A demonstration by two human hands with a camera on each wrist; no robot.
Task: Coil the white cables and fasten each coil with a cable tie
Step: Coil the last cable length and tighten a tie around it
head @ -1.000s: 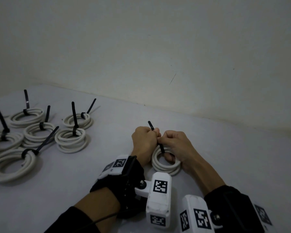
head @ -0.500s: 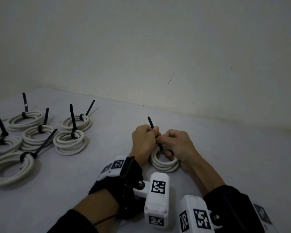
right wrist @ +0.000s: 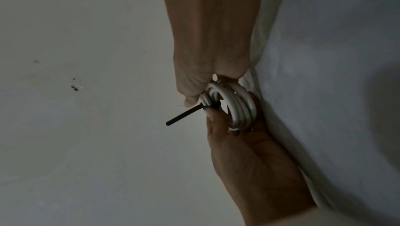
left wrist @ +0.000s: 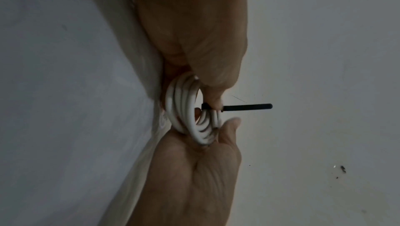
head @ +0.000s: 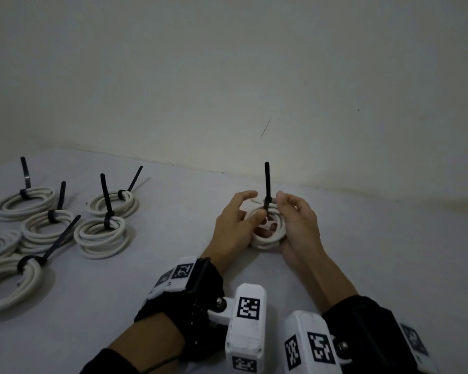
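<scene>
- White cable coil: small, several round loops stacked close, one short free end poking out at the far side. Stands tilted on its near edge on the pale surface, between the left hand and right hand, both cupping it.
- Black cable tie: cinched round the coil's far side; thin straight tail sticks up above the loops.
- Finished coils: at least six white coils lying flat, grouped well apart to the left, some touching. Each is bound by one black tie with the tail upright or slanting.
</scene>
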